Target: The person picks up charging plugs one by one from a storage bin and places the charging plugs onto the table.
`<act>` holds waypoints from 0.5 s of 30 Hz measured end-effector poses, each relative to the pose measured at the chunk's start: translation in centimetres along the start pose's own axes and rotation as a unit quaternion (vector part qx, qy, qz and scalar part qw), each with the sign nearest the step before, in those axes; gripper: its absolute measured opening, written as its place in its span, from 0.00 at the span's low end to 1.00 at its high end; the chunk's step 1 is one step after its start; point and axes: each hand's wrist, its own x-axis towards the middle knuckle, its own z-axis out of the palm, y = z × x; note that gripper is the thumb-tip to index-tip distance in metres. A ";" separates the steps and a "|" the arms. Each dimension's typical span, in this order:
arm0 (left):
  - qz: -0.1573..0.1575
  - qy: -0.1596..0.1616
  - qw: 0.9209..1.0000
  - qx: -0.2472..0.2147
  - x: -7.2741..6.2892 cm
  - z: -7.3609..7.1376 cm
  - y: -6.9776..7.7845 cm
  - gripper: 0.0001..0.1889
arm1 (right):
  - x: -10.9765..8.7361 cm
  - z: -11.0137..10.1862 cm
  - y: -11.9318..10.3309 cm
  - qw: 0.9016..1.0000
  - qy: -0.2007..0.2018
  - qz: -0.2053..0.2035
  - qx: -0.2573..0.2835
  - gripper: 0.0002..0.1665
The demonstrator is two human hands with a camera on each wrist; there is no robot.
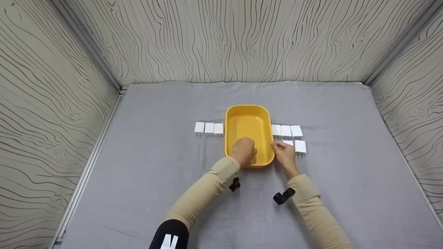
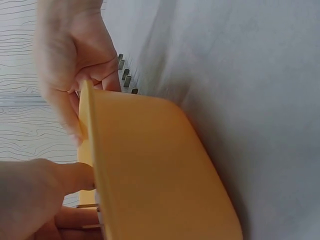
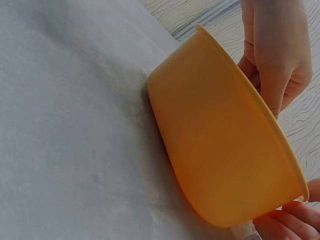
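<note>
White plug (image 2: 88, 205) between left fingers (image 2: 75, 218) and thumb (image 2: 75, 177), over yellow tray (image 2: 160, 165).

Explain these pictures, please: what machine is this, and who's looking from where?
There's no robot grip here: a person works with a bare left hand and right hand. The wide picture comes from the head; the close ones come from black cameras on the wrists. On the grey cloth stands a yellow tub, with three white plugs on its left and five on its right. The left hand holds another plug, its prongs showing; the right hand pinches the tub's rim.
</note>
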 end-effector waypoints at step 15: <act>0.000 0.021 0.999 -0.047 0.2 -0.2 -0.8 0.15 | 0.1 0.0 0.1 1.000 -0.004 -0.001 0.002 0.20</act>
